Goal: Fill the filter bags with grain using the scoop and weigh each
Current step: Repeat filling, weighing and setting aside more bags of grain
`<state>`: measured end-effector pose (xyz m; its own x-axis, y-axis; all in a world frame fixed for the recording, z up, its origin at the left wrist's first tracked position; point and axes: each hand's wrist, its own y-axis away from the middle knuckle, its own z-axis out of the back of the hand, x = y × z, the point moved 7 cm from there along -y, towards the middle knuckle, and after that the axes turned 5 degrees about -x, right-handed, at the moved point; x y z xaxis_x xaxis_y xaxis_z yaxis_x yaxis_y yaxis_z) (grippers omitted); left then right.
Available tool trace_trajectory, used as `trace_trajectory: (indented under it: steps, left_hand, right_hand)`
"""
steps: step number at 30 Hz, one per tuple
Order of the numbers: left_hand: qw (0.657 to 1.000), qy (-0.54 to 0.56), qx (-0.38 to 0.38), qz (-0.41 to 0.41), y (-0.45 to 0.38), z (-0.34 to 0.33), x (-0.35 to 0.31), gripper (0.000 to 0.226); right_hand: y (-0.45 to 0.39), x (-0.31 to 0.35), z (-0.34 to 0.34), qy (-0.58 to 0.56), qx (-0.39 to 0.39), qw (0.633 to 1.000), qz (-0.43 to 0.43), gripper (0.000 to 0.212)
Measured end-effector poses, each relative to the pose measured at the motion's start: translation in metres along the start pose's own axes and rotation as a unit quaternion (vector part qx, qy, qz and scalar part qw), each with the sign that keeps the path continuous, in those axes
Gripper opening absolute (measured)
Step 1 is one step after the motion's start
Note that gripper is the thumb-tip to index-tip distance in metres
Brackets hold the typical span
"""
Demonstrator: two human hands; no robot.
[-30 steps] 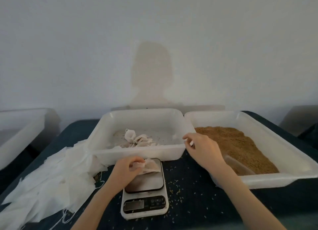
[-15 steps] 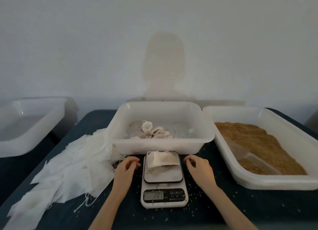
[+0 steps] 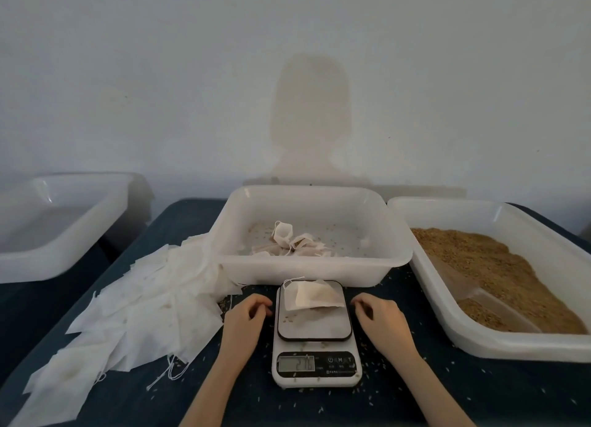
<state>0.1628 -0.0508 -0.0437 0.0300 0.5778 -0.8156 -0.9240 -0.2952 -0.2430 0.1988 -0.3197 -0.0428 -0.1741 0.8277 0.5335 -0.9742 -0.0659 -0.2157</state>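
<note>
Head view: pale, grain-filled filter bag (image 3: 311,297) lies slumped on scale (image 3: 315,334).

Bare forearms, no sleeves; hands (image 3: 246,314) ungloved.

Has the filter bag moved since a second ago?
Yes. The filter bag was in the left hand over the scale; now it lies free on its platform, hands on either side.

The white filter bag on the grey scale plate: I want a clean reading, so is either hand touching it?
Apart. The head view shows the white filter bag alone on the plate, left hand and right hand beside the scale.
</note>
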Motion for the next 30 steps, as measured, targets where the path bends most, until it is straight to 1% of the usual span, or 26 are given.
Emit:
trace_trajectory:
  steps: [3,6,8,10,12,14,16,18,21,23,24,25,27,28,30]
  left_hand:
    - [1.000,-0.004,0.003,0.003,0.001,0.000,-0.001,0.024]
    - [1.000,-0.003,0.004,0.001,0.003,0.001,-0.002,0.023]
    - [1.000,-0.006,0.004,-0.006,0.003,0.002,-0.002,0.023]
    - [1.000,-0.008,0.003,-0.010,0.002,0.001,-0.002,0.023]
    - [1.000,0.000,0.005,-0.007,0.002,0.001,-0.001,0.024]
    - [1.000,0.005,0.006,-0.004,0.001,0.001,0.000,0.024]
    - [1.000,0.007,0.005,-0.002,0.001,0.001,0.001,0.025]
    - [1.000,0.006,0.006,-0.001,0.001,0.001,0.002,0.026]
    - [1.000,0.012,0.007,0.002,0.001,-0.001,0.003,0.027]
    - [1.000,0.016,0.007,0.003,0.001,-0.002,0.003,0.027]
    - [1.000,0.017,0.007,0.004,0.001,-0.002,0.004,0.027]
    - [1.000,0.017,0.008,0.004,0.000,-0.002,0.004,0.027]
    - [1.000,0.018,0.010,0.006,0.000,-0.003,0.005,0.028]
    - [1.000,0.018,0.011,0.006,0.000,-0.003,0.005,0.028]
    - [1.000,0.016,0.010,0.006,0.000,-0.003,0.005,0.028]
  right_hand:
    - [0.001,0.000,0.002,-0.027,-0.011,1.000,-0.006,0.013]
    - [0.004,0.006,0.012,-0.079,-0.054,0.995,-0.001,0.015]
    - [0.006,0.017,0.017,-0.101,-0.073,0.992,0.013,0.017]
    - [0.007,0.038,0.020,-0.102,-0.076,0.991,0.051,0.018]
    - [0.006,0.070,0.019,-0.088,-0.059,0.988,0.111,0.027]
    - [0.003,0.103,0.009,-0.061,-0.016,0.983,0.171,0.036]
    - [-0.003,0.125,-0.004,-0.032,0.034,0.978,0.202,0.042]
    - [-0.009,0.134,-0.012,0.000,0.053,0.979,0.198,0.039]
    - [-0.016,0.137,-0.011,0.001,0.047,0.982,0.185,0.021]
    - [-0.025,0.139,0.004,-0.061,0.019,0.984,0.165,0.012]
    - [-0.030,0.138,0.014,-0.121,0.006,0.982,0.146,0.014]
    - [-0.037,0.138,0.025,-0.187,-0.004,0.975,0.121,0.020]
    - [-0.049,0.136,0.045,-0.300,-0.018,0.951,0.076,0.029]
    - [-0.056,0.137,0.055,-0.333,-0.028,0.940,0.063,0.030]
    - [-0.071,0.138,0.074,-0.355,-0.060,0.931,0.056,0.028]
